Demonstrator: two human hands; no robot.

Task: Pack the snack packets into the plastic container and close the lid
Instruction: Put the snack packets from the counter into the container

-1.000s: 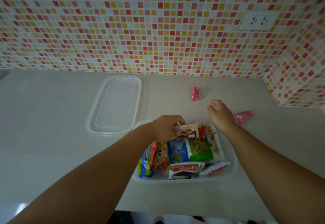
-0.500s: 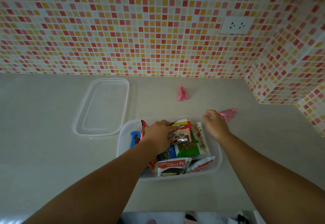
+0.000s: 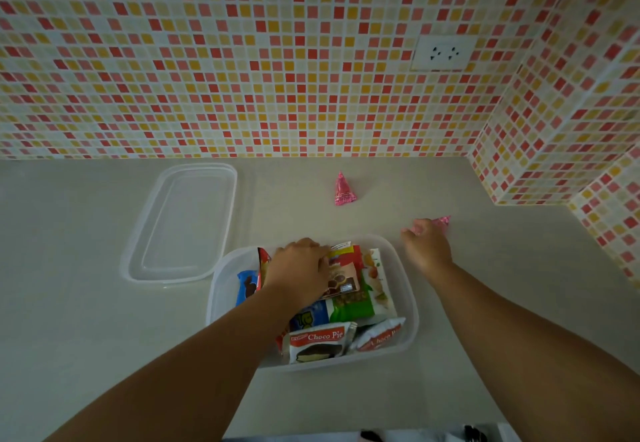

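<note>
We reach into the clear plastic container with our left hand, its grip lying palm-down on a glossy brown snack packet that sits on top of the pile. Whether the fingers pinch that packet or only press it we cannot tell, since the back of the hand hides them. The container is a shallow, rounded-corner tub of translucent plastic, standing on the pale, matte table just in front of us. Inside it the packets lie packed close: a blue one at the left wall, a green one under the brown one, a white pouch with printed nuts along the right wall, and two crinkled white-and-red Choco Pie wrappers leaning against the near wall.

Our right hand is outside the tub, just past its far right corner, knuckles up and fingers curled down over a shiny pink foil cone on the table; only the cone's tip shows beyond the fingers, so the grip looks clenched around it, though the contact itself is hidden. A second pink foil cone stands upright farther back, well apart from both hands.

The lid, a flat translucent rectangle with rounded corners and a raised rim, lies on the table to the left, touching or nearly touching the tub's far left corner. Behind rises a wall of small glossy mosaic tiles in red, pink, yellow and cream, with a white socket.
</note>
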